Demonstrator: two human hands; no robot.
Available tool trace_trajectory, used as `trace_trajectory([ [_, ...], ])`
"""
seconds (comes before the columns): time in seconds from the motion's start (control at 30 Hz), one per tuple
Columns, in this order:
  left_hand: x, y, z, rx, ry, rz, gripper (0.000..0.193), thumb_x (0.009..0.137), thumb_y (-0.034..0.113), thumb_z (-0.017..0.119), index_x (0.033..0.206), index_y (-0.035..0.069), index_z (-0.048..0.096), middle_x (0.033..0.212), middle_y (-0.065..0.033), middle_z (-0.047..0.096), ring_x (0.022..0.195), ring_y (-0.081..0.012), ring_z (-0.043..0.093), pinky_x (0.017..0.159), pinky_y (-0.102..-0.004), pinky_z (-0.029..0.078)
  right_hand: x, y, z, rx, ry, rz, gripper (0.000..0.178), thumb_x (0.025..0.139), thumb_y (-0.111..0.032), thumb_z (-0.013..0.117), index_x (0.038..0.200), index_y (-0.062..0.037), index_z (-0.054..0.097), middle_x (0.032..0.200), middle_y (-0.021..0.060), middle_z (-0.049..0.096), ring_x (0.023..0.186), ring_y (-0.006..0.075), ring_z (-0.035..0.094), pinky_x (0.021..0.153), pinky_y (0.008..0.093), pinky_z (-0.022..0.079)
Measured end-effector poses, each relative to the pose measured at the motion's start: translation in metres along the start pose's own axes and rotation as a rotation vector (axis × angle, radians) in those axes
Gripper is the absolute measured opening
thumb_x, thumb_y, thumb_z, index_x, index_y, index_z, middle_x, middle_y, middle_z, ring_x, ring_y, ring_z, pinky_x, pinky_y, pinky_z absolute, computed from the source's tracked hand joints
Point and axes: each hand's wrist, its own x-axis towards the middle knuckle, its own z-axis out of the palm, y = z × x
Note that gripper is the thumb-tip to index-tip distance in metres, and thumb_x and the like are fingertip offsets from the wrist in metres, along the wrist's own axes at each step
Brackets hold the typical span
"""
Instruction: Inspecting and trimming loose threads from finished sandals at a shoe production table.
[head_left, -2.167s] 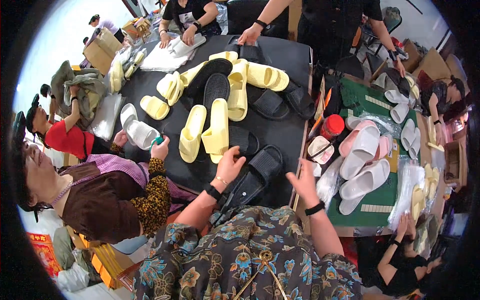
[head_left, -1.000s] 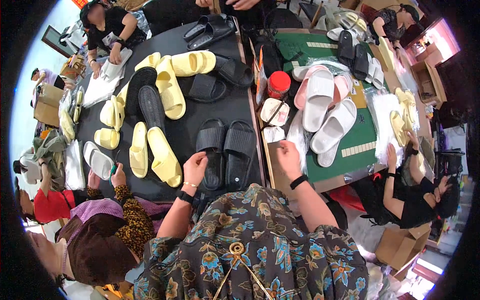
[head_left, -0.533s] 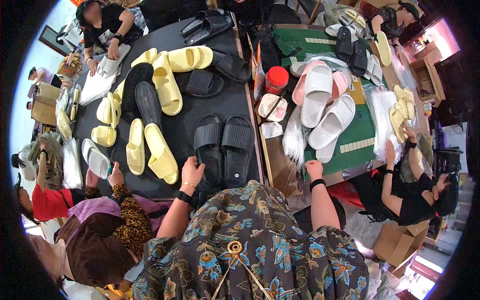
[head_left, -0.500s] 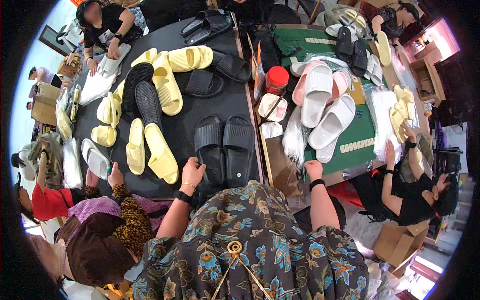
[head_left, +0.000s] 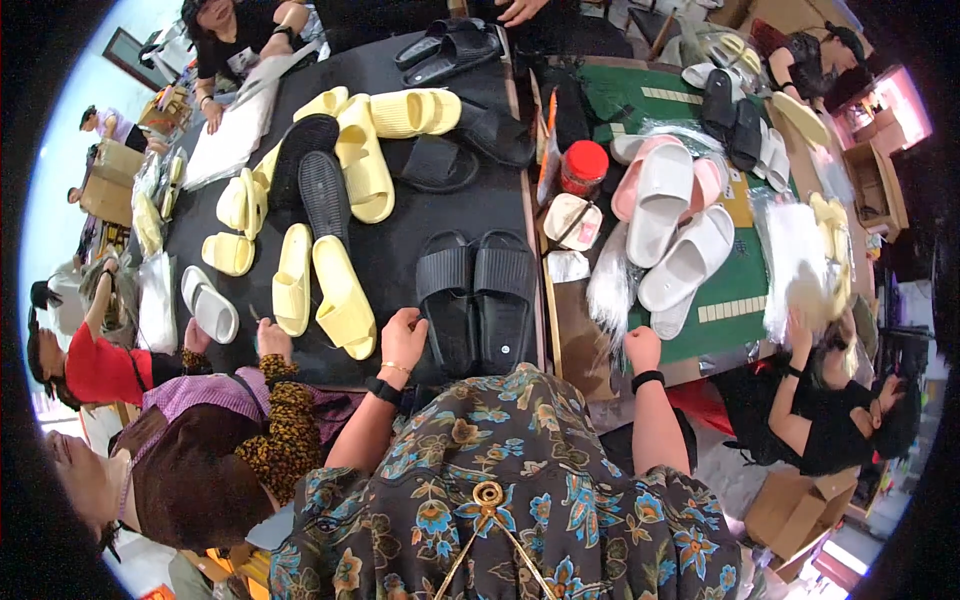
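Note:
A pair of black slippers (head_left: 475,300) lies side by side on the black tabletop in front of me, toes away. Just left of the pair, my left hand (head_left: 403,340) rests by the table's near edge, fingers curled and nothing visible in them. My right hand (head_left: 643,350) is closed in a fist at the near edge of the green mat. Beside that fist hangs a bundle of thin white strands (head_left: 612,285); whether the fist holds anything is hidden. White slippers (head_left: 686,258) lie beyond it.
Yellow slippers (head_left: 344,300) lie left of the black pair, with an upturned black sole (head_left: 324,196) behind. A red-lidded jar (head_left: 583,167) and a white tub (head_left: 573,222) stand between the tables. A co-worker's hand (head_left: 273,340) is close on my left, near grey slippers (head_left: 210,305).
The whole view has shifted, so the tables appear farther right. My hands keep their places by the slippers and strands. The left co-worker's grey slipper now lies flat; another person's hand appears at the top.

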Motion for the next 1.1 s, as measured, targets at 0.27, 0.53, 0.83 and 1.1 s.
trace_trajectory([
  [0.27,0.000,0.014,0.002,-0.010,0.099,0.099,0.019,0.079,0.011,0.065,0.094,-0.001,0.060,0.078,-0.0145,0.063,0.068,-0.0238,0.063,0.062,-0.0329,0.049,-0.007,-0.019,-0.042,-0.315,-0.563,-0.341,0.021,0.060,-0.021,0.063,0.072,-0.0046,0.069,0.070,0.0177,0.064,0.066,0.0312,0.062,0.062,0.0369,0.050],
  [0.53,0.002,0.048,-0.006,-0.030,0.084,0.144,0.019,0.078,0.008,0.065,0.096,0.002,0.062,0.072,-0.0104,0.062,0.061,-0.0173,0.060,0.059,-0.0283,0.047,-0.028,-0.082,-0.129,0.155,-1.077,-0.257,0.008,0.070,-0.009,0.064,0.070,-0.0006,0.065,0.060,-0.0009,0.058,0.057,0.0065,0.050,0.053,0.0243,0.042],
  [0.83,-0.011,0.145,-0.019,-0.302,-0.571,0.575,0.040,0.076,0.003,0.067,0.115,0.008,0.061,0.077,-0.0049,0.060,0.066,-0.0152,0.059,0.062,-0.0271,0.049,-0.071,-0.176,-0.177,0.356,-1.214,-0.668,0.009,0.076,-0.009,0.064,0.076,-0.0004,0.061,0.064,-0.0028,0.057,0.060,0.0045,0.049,0.056,0.0222,0.041],
  [1.1,-0.013,0.162,0.008,-0.318,-0.543,0.801,0.022,0.077,0.006,0.063,0.099,0.003,0.065,0.079,-0.0124,0.061,0.071,-0.0304,0.060,0.066,-0.0360,0.050,-0.081,-0.200,-0.137,0.598,-1.226,-0.665,0.007,0.078,-0.009,0.063,0.077,-0.0026,0.061,0.069,-0.0040,0.058,0.063,0.0047,0.050,0.059,0.0222,0.042],
])
